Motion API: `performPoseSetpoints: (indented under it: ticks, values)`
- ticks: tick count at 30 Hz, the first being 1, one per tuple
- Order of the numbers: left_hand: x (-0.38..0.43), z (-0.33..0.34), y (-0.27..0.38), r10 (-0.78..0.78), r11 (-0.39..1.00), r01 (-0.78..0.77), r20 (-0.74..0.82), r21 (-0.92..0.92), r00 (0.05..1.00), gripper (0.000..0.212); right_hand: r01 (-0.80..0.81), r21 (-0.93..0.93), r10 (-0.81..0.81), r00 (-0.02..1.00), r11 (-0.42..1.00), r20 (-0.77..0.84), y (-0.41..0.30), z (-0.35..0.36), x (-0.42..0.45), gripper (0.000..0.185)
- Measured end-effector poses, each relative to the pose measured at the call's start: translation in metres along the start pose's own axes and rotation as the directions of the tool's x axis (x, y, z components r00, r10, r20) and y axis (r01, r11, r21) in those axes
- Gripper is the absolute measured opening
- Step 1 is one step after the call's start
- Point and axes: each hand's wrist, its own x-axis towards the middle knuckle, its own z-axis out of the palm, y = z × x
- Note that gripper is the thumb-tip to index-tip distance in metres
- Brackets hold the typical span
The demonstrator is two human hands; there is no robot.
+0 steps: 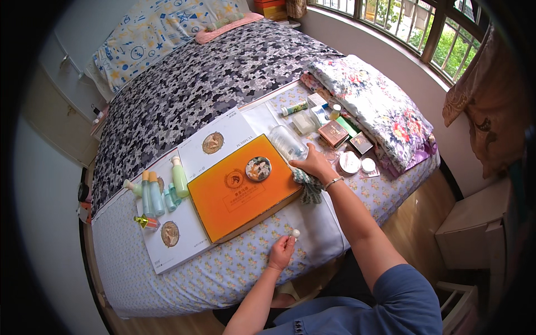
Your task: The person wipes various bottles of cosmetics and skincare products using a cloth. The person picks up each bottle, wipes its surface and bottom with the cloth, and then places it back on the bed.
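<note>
My left hand (281,253) is at the front of the bed, its fingers pinching a small white round-topped piece (295,233), perhaps a stopper or knob. Further up, my right hand (314,164) has thumb and fingers around the near end of a clear plastic bottle (287,141) lying on its side. A grey-green knitted cloth (309,186) lies just below that hand, beside the right corner of an orange box (238,205). On the box's lid rests a round compact (258,168) with a patterned top.
Left of the box, several green and blue cosmetic bottles (180,180) lie on white flat boxes (190,243). To the right are makeup palettes (333,133), a white round case (349,162) and a green-yellow tube (294,108). Folded floral bedding (368,104) borders them.
</note>
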Motion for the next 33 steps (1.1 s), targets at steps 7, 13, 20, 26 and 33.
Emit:
performPoseSetpoints:
  ticks: [7, 13, 20, 26, 33]
  values:
    - [0.0, 0.003, 0.0, -0.018, 0.997, 0.016, -0.025, -0.069, 1.0, 0.023, -0.128, 0.011, 0.128, 0.992, 0.992, 0.011, 0.007, 0.014, 0.018, 0.077]
    - [0.001, -0.001, 0.011, 0.045, 0.993, -0.043, -0.016, 0.106, 0.999, 0.022, -0.09, 0.331, 0.126, 0.988, 0.939, -0.089, 0.037, -0.009, 0.009, 0.078]
    - [0.001, 0.0, 0.004, 0.045, 0.993, -0.039, -0.05, 0.116, 0.998, 0.022, -0.112, 0.376, 0.282, 0.856, 0.92, -0.434, 0.066, -0.101, -0.006, 0.072]
    - [0.003, 0.001, 0.009, -0.103, 0.993, 0.105, -0.042, 0.054, 0.994, 0.023, -0.291, 0.193, 0.349, 0.804, 0.937, -0.482, 0.095, -0.109, 0.013, 0.077]
    - [0.003, 0.002, 0.01, 0.035, 0.99, -0.024, -0.076, 0.14, 0.996, 0.024, -0.045, 0.348, 0.238, 0.809, 0.937, -0.538, 0.123, -0.092, -0.013, 0.06]
